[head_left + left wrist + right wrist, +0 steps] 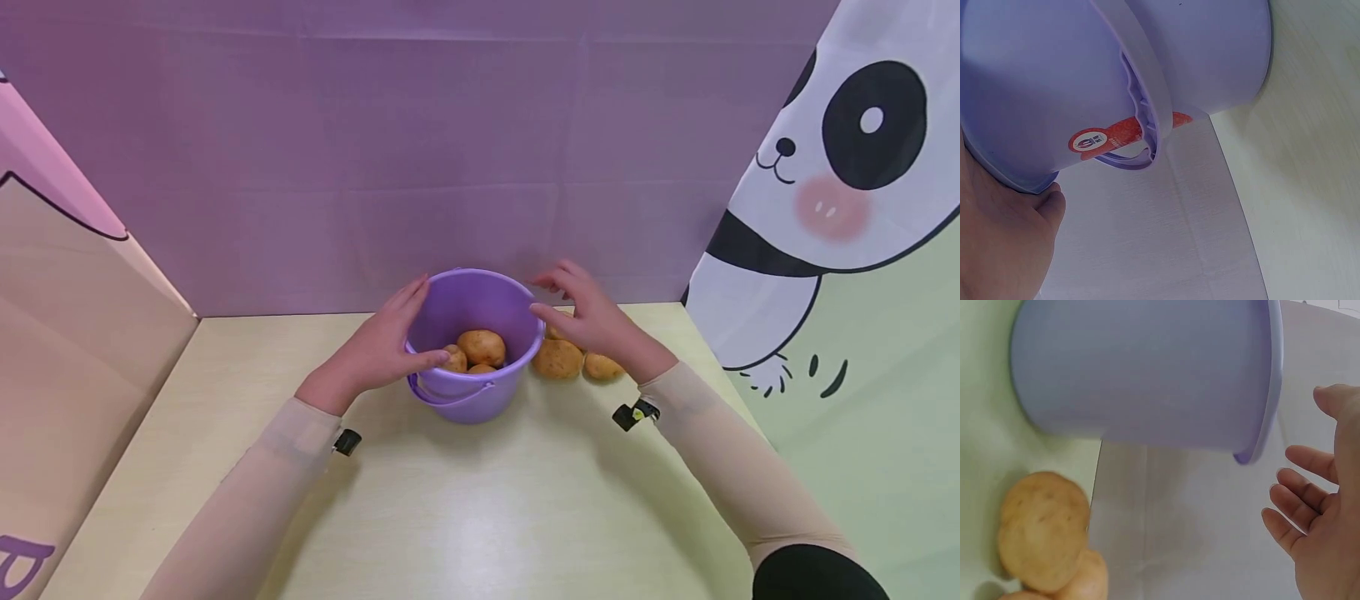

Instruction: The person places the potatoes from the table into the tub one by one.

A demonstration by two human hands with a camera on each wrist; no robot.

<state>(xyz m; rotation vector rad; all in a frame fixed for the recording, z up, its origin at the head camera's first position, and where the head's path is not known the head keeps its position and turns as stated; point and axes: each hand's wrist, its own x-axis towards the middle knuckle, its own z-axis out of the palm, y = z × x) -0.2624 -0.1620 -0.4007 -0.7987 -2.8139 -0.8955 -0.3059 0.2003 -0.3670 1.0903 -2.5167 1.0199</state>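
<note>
A purple bucket [480, 398] stands upright on the table with several potatoes [482, 347] inside. At its left rim is my left hand [378, 346], fingers along the edge and thumb reaching over the rim. The left wrist view shows this hand [1007, 231] against the rim, part of it hidden by the bucket. My right hand [588, 312] is held in the air beside the right rim, above several loose potatoes [558, 359]. In the right wrist view its fingers [1297, 497] are spread, apart from the bucket [1141, 369], holding nothing.
The loose potatoes lie close together just right of the bucket, one [1044, 531] nearest it. The bucket's handle [453, 398] hangs down at the front. A purple cloth wall [450, 125] rises behind the table [480, 508], with printed panels on both sides.
</note>
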